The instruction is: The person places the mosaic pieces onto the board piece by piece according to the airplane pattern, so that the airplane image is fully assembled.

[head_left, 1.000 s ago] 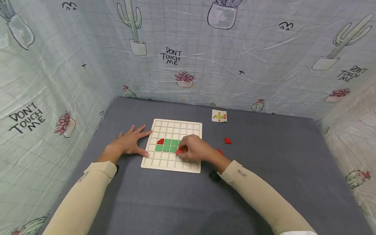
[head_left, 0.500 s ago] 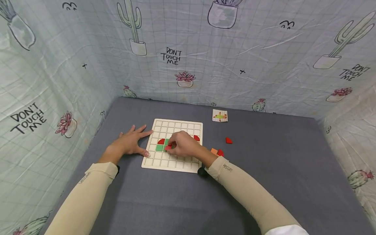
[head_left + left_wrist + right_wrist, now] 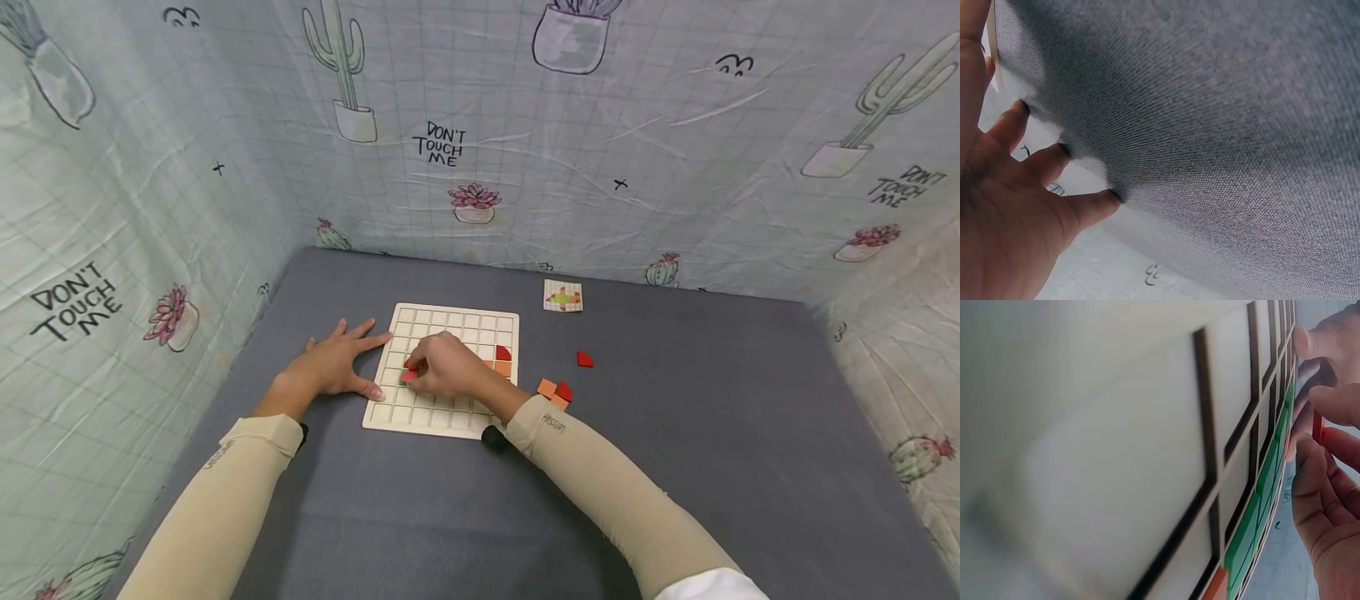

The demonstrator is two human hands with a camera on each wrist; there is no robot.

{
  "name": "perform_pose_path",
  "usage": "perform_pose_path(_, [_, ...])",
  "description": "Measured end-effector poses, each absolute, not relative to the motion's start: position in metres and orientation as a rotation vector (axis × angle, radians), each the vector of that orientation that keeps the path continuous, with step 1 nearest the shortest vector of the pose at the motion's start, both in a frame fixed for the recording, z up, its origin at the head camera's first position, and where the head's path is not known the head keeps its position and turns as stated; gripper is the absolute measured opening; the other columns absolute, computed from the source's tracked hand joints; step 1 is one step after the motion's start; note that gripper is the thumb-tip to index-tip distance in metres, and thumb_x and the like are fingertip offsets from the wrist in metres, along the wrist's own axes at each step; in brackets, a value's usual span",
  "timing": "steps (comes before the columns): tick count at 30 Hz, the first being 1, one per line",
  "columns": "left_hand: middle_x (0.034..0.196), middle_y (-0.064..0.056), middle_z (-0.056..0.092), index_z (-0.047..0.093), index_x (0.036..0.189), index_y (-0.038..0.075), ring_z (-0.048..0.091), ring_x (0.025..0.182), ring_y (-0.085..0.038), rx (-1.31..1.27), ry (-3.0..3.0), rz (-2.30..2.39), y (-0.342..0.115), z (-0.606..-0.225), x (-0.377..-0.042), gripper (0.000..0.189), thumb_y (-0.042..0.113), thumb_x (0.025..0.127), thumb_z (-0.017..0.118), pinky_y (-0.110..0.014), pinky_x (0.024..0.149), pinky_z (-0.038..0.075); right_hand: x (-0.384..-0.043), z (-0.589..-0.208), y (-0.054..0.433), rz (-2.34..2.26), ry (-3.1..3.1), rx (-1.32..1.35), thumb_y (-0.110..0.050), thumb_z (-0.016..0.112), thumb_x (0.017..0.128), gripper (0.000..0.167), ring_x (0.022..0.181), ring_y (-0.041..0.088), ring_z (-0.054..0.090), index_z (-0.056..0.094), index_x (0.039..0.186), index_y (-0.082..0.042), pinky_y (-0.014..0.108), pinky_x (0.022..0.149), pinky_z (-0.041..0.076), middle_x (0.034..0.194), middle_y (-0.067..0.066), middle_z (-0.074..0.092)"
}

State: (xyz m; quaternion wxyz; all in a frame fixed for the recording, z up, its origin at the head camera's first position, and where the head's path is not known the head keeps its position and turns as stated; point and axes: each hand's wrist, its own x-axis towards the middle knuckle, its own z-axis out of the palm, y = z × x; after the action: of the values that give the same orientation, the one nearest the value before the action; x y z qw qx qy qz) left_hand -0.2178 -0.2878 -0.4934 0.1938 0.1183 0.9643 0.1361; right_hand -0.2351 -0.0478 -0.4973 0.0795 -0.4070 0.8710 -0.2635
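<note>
In the head view a pale gridded board (image 3: 420,418) lies on the grey table. My right hand (image 3: 450,367) is over its left half, pinching a small red tile (image 3: 408,376) between thumb and fingertips. The right wrist view shows the held red tile (image 3: 1317,427) edge-on, close beside a row of green tiles (image 3: 1244,540) set in the grid. My left hand (image 3: 326,367) rests with spread fingers at the board's left edge, thumb and index fingertip on the rim. At the board's right side sit a red quarter-round tile (image 3: 503,352) and an orange tile (image 3: 503,367).
Right of the board lie orange tiles (image 3: 547,387) beside a red quarter-round tile (image 3: 564,391). Another red tile (image 3: 584,359) lies apart, further right. A printed pattern card (image 3: 562,296) is near the back edge, before a patterned cloth wall (image 3: 525,208).
My right hand has moved left across the board with the red tile, uncovering the red and orange tiles at the board's right side. My left hand stays in place.
</note>
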Motion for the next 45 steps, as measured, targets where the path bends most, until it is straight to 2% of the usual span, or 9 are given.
perform_pose_path(6, [0.177, -0.014, 0.013, 0.030, 0.166, 0.031, 0.006, 0.158, -0.058, 0.333, 2.712, 0.364, -0.287, -0.496, -0.219, 0.112, 0.069, 0.073, 0.080, -0.089, 0.112, 0.015, -0.238, -0.501, -0.057, -0.798, 2.636, -1.228, -0.018, 0.082, 0.088, 0.011, 0.076, 0.007, 0.062, 0.083, 0.093, -0.009, 0.016, 0.070, 0.048, 0.089, 0.001, 0.077])
perform_pose_path(16, [0.176, -0.014, 0.014, 0.031, 0.166, 0.030, 0.006, 0.158, -0.058, 0.353, 2.720, 0.377, -0.288, -0.495, -0.217, 0.110, 0.068, 0.075, 0.080, -0.089, 0.111, 0.016, -0.241, -0.502, -0.072, -0.768, 2.613, -1.132, -0.020, 0.082, 0.089, 0.009, 0.068, 0.003, 0.058, 0.082, 0.089, -0.011, 0.015, 0.064, 0.045, 0.080, -0.005, 0.075])
perform_pose_path(27, [0.176, -0.014, 0.014, 0.031, 0.166, 0.031, 0.006, 0.159, -0.057, 0.355, 2.726, 0.378, -0.288, -0.495, -0.217, 0.110, 0.067, 0.074, 0.081, -0.088, 0.113, 0.014, -0.245, -0.501, -0.082, -0.720, 2.619, -1.148, -0.015, 0.080, 0.087, 0.007, 0.062, 0.005, 0.053, 0.079, 0.082, -0.011, 0.017, 0.059, 0.042, 0.071, -0.005, 0.069])
perform_pose_path(32, [0.176, -0.015, 0.015, 0.031, 0.166, 0.029, 0.006, 0.159, -0.057, 0.353, 2.730, 0.380, -0.288, -0.495, -0.216, 0.110, 0.065, 0.075, 0.082, -0.088, 0.113, 0.014, -0.245, -0.500, -0.086, -0.709, 2.624, -1.137, -0.015, 0.081, 0.086, 0.007, 0.065, 0.006, 0.055, 0.079, 0.081, -0.010, 0.017, 0.060, 0.043, 0.072, -0.004, 0.070])
perform_pose_path(37, [0.176, -0.015, 0.015, 0.032, 0.166, 0.029, 0.006, 0.159, -0.057, 0.351, 2.733, 0.385, -0.288, -0.494, -0.215, 0.109, 0.064, 0.076, 0.082, -0.088, 0.113, 0.013, -0.245, -0.500, -0.088, -0.688, 2.620, -1.129, -0.013, 0.082, 0.086, 0.004, 0.070, 0.007, 0.059, 0.081, 0.087, -0.009, 0.018, 0.064, 0.046, 0.081, -0.002, 0.075])
perform_pose_path(45, [0.176, -0.015, 0.015, 0.033, 0.165, 0.028, 0.007, 0.158, -0.057, 0.347, 2.738, 0.385, -0.288, -0.495, -0.214, 0.108, 0.064, 0.075, 0.082, -0.088, 0.113, 0.013, -0.245, -0.499, -0.090, -0.670, 2.596, -1.121, -0.013, 0.085, 0.086, 0.011, 0.075, 0.008, 0.063, 0.083, 0.095, -0.009, 0.018, 0.068, 0.049, 0.090, 0.001, 0.079])
